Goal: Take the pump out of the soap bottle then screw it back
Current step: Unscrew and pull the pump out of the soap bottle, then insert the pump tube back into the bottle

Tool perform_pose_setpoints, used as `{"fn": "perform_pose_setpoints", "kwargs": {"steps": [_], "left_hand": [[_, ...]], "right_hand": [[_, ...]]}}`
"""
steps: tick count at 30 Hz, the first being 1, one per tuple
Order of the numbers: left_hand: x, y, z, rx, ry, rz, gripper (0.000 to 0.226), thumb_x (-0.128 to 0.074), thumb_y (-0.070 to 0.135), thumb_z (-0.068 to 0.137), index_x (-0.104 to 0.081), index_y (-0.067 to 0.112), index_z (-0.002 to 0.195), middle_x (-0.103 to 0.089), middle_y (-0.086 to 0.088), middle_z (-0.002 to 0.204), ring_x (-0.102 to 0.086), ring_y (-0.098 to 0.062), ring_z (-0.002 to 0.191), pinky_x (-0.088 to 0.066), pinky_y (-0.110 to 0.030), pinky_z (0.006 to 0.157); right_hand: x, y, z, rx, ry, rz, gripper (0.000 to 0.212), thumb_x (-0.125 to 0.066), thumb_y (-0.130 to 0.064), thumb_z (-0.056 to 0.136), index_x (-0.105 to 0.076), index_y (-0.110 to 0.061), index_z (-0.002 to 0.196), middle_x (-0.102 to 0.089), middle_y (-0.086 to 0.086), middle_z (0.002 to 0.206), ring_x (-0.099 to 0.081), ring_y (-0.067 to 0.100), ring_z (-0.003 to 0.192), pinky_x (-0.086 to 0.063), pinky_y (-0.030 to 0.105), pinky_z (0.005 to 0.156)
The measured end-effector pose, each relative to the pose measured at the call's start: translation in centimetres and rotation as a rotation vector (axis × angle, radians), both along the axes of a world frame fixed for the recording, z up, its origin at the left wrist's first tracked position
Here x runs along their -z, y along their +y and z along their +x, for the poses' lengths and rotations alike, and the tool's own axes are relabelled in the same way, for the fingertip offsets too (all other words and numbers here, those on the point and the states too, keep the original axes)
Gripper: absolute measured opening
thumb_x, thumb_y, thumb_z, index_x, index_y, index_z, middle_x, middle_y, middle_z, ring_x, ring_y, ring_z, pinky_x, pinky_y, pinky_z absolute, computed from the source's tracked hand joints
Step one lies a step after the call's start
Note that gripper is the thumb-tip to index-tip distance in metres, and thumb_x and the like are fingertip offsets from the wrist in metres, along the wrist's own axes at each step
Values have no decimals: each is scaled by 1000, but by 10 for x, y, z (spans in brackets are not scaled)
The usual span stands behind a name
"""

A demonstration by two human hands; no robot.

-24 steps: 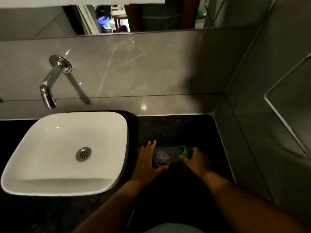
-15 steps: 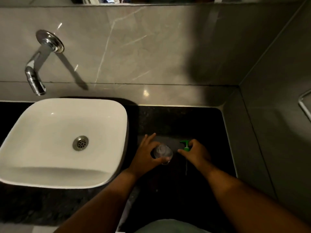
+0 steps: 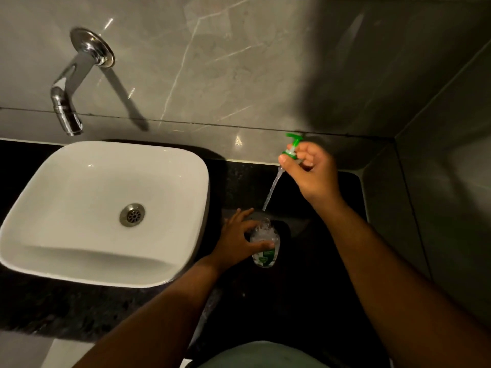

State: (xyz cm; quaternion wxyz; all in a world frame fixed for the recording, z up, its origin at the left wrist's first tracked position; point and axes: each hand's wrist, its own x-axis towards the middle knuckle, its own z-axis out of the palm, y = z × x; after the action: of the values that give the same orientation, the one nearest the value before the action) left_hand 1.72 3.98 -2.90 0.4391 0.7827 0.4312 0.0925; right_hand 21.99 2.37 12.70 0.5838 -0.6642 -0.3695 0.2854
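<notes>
A clear soap bottle [image 3: 265,244] with a green label stands on the black counter [image 3: 305,301], its neck uncapped. My left hand [image 3: 237,241] wraps around the bottle's left side and holds it. My right hand [image 3: 312,172] is raised above and behind the bottle, its fingers closed on the green pump [image 3: 292,147]. The pump's thin clear tube [image 3: 272,191] slants down and to the left; its tip hangs just above the bottle's neck, outside the bottle.
A white basin [image 3: 106,208] with a metal drain sits on the counter to the left of the bottle. A chrome wall tap [image 3: 71,86] juts out above it. Grey tiled walls close in behind and on the right.
My right hand has lifted the green pump up off the counter beside the bottle, to above and behind its neck. My left hand has closed around the bottle. The camera has tilted down.
</notes>
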Motion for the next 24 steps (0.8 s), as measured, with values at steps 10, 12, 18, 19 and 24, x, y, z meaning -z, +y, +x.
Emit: {"fn": "perform_pose_setpoints", "kwargs": {"steps": [10, 12, 18, 19, 24], "left_hand": [[-5, -2, 0, 1, 1, 33, 76, -66, 86, 56, -59, 45, 119, -33, 13, 156, -13, -12, 147, -8, -58, 119], [-9, -4, 2, 18, -28, 22, 74, -67, 83, 59, -57, 48, 123, -33, 11, 157, -16, -17, 148, -9, -60, 119], [-17, -11, 8, 16, -101, 3, 69, -72, 66, 69, -53, 46, 132, -42, 10, 152, -33, -19, 143, -25, -59, 114], [-18, -12, 8, 5, -109, -2, 69, -73, 64, 69, -54, 45, 132, -43, 9, 151, -35, -20, 142, -27, -59, 114], [-21, -17, 9, -43, -117, -6, 70, -72, 68, 64, -59, 41, 128, -47, 3, 147, -38, -23, 139, -30, -58, 112]], "right_hand": [[53, -35, -23, -135, -258, -135, 30, -82, -29, 73, -66, -20, 97, -64, -11, 86, -62, 0, 74, -48, 9, 65], [68, -46, -33, -238, -243, -202, 29, -83, -30, 71, -64, -28, 93, -65, -15, 85, -63, -2, 78, -48, 8, 67], [93, -67, -44, -202, -222, -295, 28, -81, -39, 69, -60, -36, 89, -64, -17, 83, -60, -8, 83, -45, 5, 65], [93, -66, -43, -204, -232, -306, 31, -80, -41, 69, -61, -35, 93, -64, -17, 86, -59, -8, 85, -45, 4, 66], [92, -70, -34, -280, -26, -267, 55, -73, -10, 81, -52, -17, 132, -63, -6, 117, -59, -10, 106, -48, 11, 88]]}}
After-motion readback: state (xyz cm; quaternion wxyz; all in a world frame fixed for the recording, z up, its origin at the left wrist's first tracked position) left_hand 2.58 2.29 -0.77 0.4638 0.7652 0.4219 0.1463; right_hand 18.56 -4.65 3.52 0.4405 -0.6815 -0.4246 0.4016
